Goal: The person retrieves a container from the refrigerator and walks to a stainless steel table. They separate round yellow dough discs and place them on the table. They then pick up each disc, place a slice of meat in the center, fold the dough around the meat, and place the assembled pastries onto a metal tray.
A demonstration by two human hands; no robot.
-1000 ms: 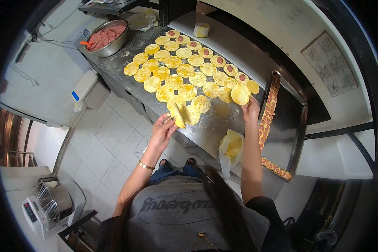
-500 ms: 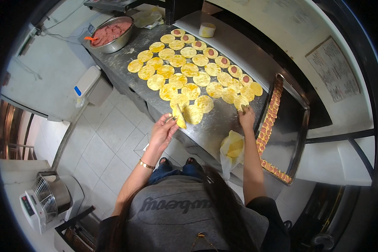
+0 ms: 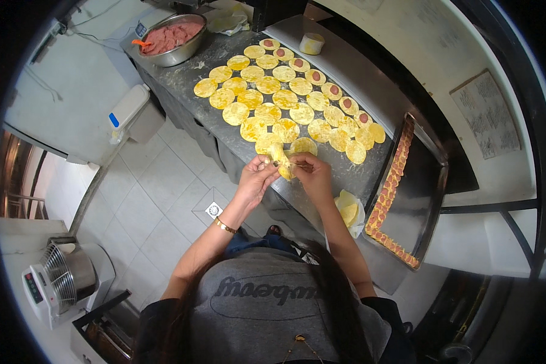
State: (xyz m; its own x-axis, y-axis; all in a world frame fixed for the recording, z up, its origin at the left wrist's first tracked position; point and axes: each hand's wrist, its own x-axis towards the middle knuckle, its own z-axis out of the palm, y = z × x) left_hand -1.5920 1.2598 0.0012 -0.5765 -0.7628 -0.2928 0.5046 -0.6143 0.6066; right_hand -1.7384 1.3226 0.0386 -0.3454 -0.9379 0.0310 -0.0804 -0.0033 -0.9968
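From where I stand, the held dough point(image 3: 281, 155), yellow and bunched, is up in front of the person, over the counter's point(image 3: 346, 182) near edge. The left hand point(image 3: 258, 176) pinches it from one side, the right hand point(image 3: 311, 173) from the other, fingertips nearly meeting; I can't tell whether it is one layer or several. I'd judge the step to be peeling thin rounds apart for laying out. The next move, to my eye, calls for easing one free without tearing, then setting it flat.

Just beyond lie rows of yellow rounds point(image 3: 284, 99), some overlapping. Only the far row carries pink dabs point(image 3: 315, 75), so filling looks barely begun. A plastic bag point(image 3: 358, 221) with more yellow inside sits near the right arm. Farther right, small pieces point(image 3: 380, 209) line two sides of a metal tray point(image 3: 415, 188); at the far left stands a steel bowl point(image 3: 179, 56) of pink filling point(image 3: 170, 37).
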